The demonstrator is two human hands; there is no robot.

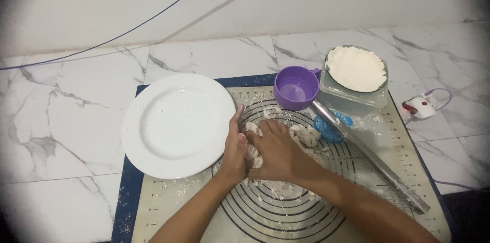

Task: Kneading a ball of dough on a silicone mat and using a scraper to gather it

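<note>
Pale, floury lump of dough (301, 136) is mid-knead: left hand (234, 154) cups its side, right hand (278, 154) presses down, fingers curled over it; folding seems next.

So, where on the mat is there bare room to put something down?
The lower part of the mat, between the forearms, is bare, as is the right side beyond the rolling pin. The top is crowded: plate, purple cup, flour tub, and both hands on the dough.

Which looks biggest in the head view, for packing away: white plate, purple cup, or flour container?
1. White plate, clearly largest.
2. Flour container.
3. Purple cup, smallest, though not far behind the container.
</note>
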